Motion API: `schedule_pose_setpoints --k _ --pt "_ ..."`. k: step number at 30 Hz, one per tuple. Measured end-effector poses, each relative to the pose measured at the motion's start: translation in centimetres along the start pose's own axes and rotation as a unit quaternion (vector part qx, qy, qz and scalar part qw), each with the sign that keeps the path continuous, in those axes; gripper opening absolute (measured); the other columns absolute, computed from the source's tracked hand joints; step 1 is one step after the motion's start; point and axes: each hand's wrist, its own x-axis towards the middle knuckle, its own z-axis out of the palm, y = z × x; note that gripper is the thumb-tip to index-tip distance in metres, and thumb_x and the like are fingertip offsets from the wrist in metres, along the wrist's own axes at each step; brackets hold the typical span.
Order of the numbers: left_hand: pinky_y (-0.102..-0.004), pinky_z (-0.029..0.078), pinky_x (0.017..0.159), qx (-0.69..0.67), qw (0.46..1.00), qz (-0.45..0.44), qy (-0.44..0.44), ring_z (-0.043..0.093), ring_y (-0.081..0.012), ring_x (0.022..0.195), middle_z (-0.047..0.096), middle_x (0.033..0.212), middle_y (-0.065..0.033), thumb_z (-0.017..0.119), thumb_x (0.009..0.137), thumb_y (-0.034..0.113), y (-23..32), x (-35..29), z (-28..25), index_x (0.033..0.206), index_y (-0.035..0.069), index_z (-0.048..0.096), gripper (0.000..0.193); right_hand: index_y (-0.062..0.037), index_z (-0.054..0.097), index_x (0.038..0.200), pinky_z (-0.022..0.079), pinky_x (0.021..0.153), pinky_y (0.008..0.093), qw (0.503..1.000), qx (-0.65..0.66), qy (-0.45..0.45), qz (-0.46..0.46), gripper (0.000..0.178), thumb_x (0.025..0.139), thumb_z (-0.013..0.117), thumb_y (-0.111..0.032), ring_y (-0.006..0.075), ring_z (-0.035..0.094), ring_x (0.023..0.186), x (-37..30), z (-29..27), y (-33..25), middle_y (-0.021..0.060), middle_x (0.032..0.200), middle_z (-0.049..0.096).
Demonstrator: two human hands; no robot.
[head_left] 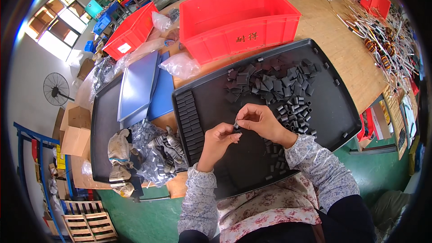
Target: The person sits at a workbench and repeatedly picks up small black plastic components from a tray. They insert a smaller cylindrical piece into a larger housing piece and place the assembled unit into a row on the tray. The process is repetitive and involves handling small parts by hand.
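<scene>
Over the black tray (234,162), my left hand (218,142) and my right hand (263,123) meet fingertip to fingertip. Both are closed in a pinch on a small dark piece (236,126); fingers cover most of it, so its exact shape is hard to see. Short black tubes (294,110) lie heaped just beyond my right hand. Farther back in the tray is a loose pile of flat black pieces (274,83). Along the tray's left side, flat black pieces (189,119) lie in neat rows, close to my left hand.
A large red bin (238,40) stands behind the tray. To the left are blue folders (139,85), a second black tray (101,130), work gloves (119,148) and a plastic bag of grey parts (153,162). Wired coils (387,47) crowd the table's far right.
</scene>
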Motion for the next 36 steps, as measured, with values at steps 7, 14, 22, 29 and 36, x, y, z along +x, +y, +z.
schedule_pose_setpoints --k 7,14,22,29,36 --pt "-0.0252 0.056 0.079 -0.002 0.999 0.029 0.018 0.068 -0.0125 0.088 0.072 0.101 -0.0093 0.072 0.088 -0.002 0.2 0.0 0.3 0.111 -0.004 0.067 0.024 -0.0018 0.061 0.094 0.052 0.075 0.0275 0.988 -0.141 -0.021 -0.061 0.013 0.087 0.068 0.006 0.0105 0.064 0.082 0.0 -0.2 -0.6 0.0041 0.087 0.064" --pt "-0.0251 0.056 0.080 0.077 0.997 0.024 0.014 0.068 -0.0127 0.087 0.071 0.100 -0.0077 0.073 0.088 0.000 0.1 -0.1 0.4 0.112 -0.004 0.067 0.025 -0.0030 0.060 0.094 0.051 0.072 0.0350 0.927 -0.323 -0.059 -0.181 0.023 0.077 0.069 0.011 0.0269 0.063 0.086 -0.1 -1.1 -1.4 0.0095 0.093 0.063" --pt "-0.0260 0.057 0.078 0.001 0.999 0.014 0.039 0.068 -0.0132 0.084 0.071 0.096 -0.0085 0.072 0.089 0.002 0.6 -0.1 0.3 0.111 -0.004 0.067 0.023 -0.0059 0.064 0.097 0.051 0.079 0.0375 0.918 -0.308 -0.008 -0.249 0.028 0.074 0.073 0.006 0.0292 0.064 0.092 -0.1 0.1 -1.7 0.0067 0.096 0.067" --pt "-0.0263 0.056 0.077 -0.035 0.998 0.027 0.036 0.067 -0.0129 0.084 0.071 0.098 -0.0094 0.068 0.092 0.000 0.5 -0.1 -0.1 0.113 -0.005 0.068 0.022 -0.0077 0.068 0.107 0.052 0.087 0.0392 0.917 -0.318 0.016 -0.239 0.030 0.078 0.074 0.000 0.0289 0.065 0.099 -0.1 0.3 -1.1 0.0062 0.101 0.070" --pt "-0.0383 0.050 0.082 0.407 0.870 0.181 0.211 0.060 -0.0297 0.090 0.071 0.089 -0.0083 0.073 0.076 -0.002 1.8 0.5 -3.6 0.103 0.007 0.076 0.029 -0.0071 0.058 0.127 0.045 0.101 0.0408 0.832 -0.511 0.021 -0.214 0.048 0.083 0.074 -0.010 0.0305 0.053 0.123 0.9 -1.1 1.6 0.0119 0.130 0.059"
